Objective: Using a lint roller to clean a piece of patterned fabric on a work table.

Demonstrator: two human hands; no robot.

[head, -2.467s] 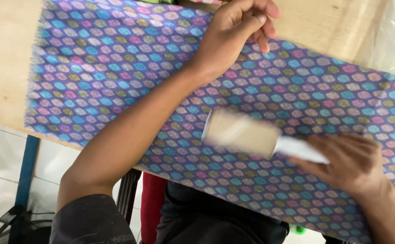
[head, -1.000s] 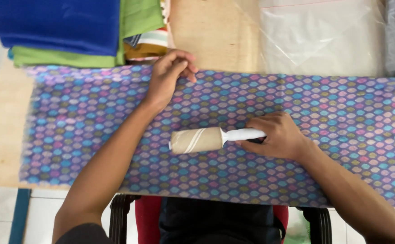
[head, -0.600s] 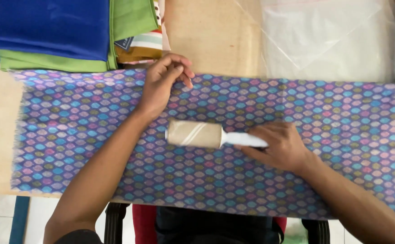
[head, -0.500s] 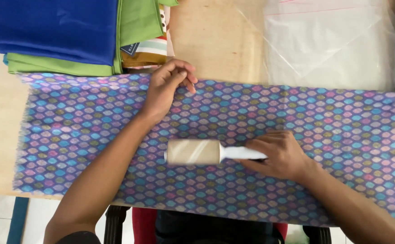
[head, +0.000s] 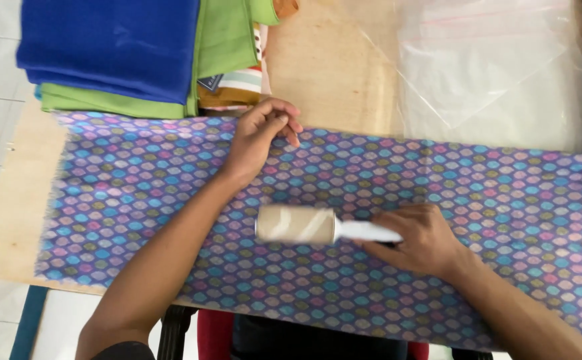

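On the wooden table (head: 334, 70) lies a long patterned cloth (head: 137, 193) with small purple, blue and pink shapes. It spreads from 9 o'clock to 3 o'clock across the view. It looks thin, soft and floppy, so it would bunch up if pushed. Pressing it flat near an edge seems the best way to hold it.

At about 12 o'clock on the cloth, the left hand (head: 259, 133) presses down with bent fingers on the far edge. Just below the middle, the right hand (head: 419, 239) is wrapped around the white handle of a lint roller (head: 299, 225). The roller's tan drum rests on the cloth and points to 9 o'clock. It looks light and stiff, and the handle is the place to grip.

Up at 10 o'clock sit folded blue and green cloths (head: 114, 47). At 2 o'clock lies a clear plastic bag (head: 497, 67).
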